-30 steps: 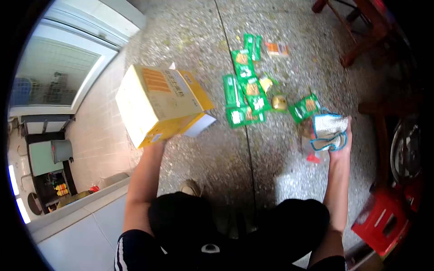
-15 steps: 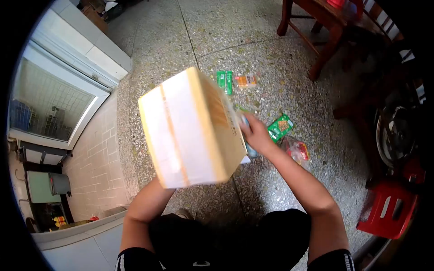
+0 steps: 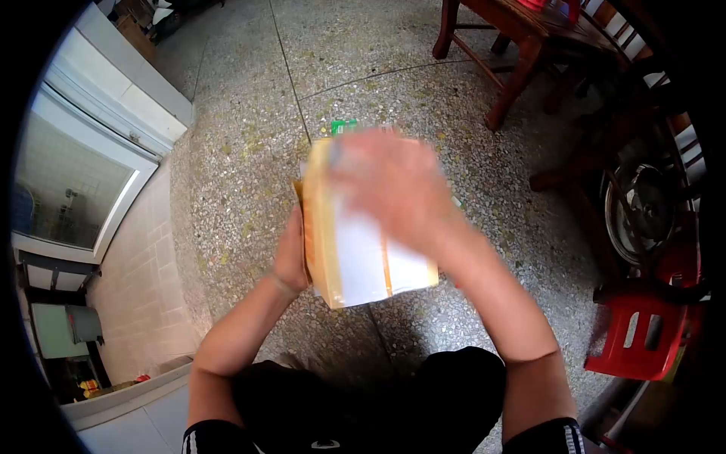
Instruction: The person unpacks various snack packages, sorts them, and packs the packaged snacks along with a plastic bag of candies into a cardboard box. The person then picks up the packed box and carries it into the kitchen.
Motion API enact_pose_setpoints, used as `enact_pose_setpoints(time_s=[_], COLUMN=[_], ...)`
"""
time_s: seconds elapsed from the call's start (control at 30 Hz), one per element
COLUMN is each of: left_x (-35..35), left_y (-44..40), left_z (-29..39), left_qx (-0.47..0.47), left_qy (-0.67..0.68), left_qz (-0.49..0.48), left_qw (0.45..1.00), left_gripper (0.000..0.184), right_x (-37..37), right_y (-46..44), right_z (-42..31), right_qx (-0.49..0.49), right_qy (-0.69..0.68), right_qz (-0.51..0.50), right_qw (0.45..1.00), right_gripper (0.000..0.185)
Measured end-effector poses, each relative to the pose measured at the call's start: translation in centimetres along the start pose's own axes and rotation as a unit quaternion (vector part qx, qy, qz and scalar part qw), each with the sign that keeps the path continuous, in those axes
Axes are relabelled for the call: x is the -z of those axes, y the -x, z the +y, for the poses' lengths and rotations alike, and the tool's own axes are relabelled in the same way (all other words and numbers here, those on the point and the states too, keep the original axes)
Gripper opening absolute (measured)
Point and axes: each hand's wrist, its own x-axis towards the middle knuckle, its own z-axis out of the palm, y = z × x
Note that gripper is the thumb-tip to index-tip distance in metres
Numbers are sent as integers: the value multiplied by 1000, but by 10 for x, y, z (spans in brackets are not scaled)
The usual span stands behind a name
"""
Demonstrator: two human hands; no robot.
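A cardboard box (image 3: 354,261) with a white face, yellow edges and an orange stripe is held up above the floor in front of me. My left hand (image 3: 291,253) grips its left side, where a flap stands out; some of its fingers are hidden behind the box. Over the box's upper face is my right hand (image 3: 393,185), smeared by motion, so its fingers and any contact cannot be made out. A green packet (image 3: 344,126) on the floor peeks out beyond the box's far edge. The box and my right arm cover what lies behind them.
A dark red wooden table (image 3: 522,45) stands at the upper right. Below it are a round metal lid or pan (image 3: 641,212) and a red plastic stool (image 3: 639,333). A glass door (image 3: 83,166) with a white frame is at the left. Speckled stone floor (image 3: 227,197) surrounds the box.
The box has turned and tilted, and sits lower and further right in view. My right hand has moved from its right side to above its face. My left hand now shows at its left side.
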Motion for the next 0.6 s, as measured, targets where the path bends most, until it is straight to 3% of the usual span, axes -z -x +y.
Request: enact_pose_setpoints(time_s=[0.03,0.07,0.1,0.17,0.2,0.23,0.27,0.3,0.33,0.37,0.43,0.47,0.5,0.57,0.6], left_x=[5,5,9,16,3,7,11,12,-7,-17,-33,-39,-44,-45,-44], left_y=[3,5,11,24,29,31,31,30,28,26,28,29,32,32,30], left_z=[1,2,9,29,39,40,42,44,47,44,31,21,11,8,10], left_qx=[88,69,68,-47,-186,-182,-322,-430,-516,-519,-552,-551,-568,-582,-593], left_qy=[56,43,46,-222,-218,-218,-472,-675,-715,-714,-743,-742,-735,-729,-716], left_qz=[10,54,57,165,181,184,201,194,162,159,7,7,-28,-60,-68], left_qw=[995,995,995,960,941,941,796,567,442,443,377,381,369,355,361], left_gripper=[46,48,48,49,39,39,33,33,37,37,38,38,36,34,34], right_x=[-13,-13,-12,-2,-2,-5,-7,-8,-9,-11,-14,-16,-24,-37,-32], right_y=[8,19,33,59,72,86,95,99,99,99,94,83,81,82,80], right_z=[42,61,75,84,85,84,81,72,60,51,34,22,16,7,5], right_qx=[26,-142,-335,-431,-432,-467,-492,-492,-498,-502,-480,-499,-501,-458,-500], right_qy=[128,2,-136,-246,-249,-358,-459,-459,-515,-568,-592,-536,-534,-403,-467], right_qz=[103,146,127,173,169,189,208,210,179,147,78,63,61,56,67], right_qw=[986,979,924,851,850,787,710,710,674,635,643,678,678,791,726], right_gripper=[20,21,22,26,26,30,35,35,44,53,58,64,64,67,61])
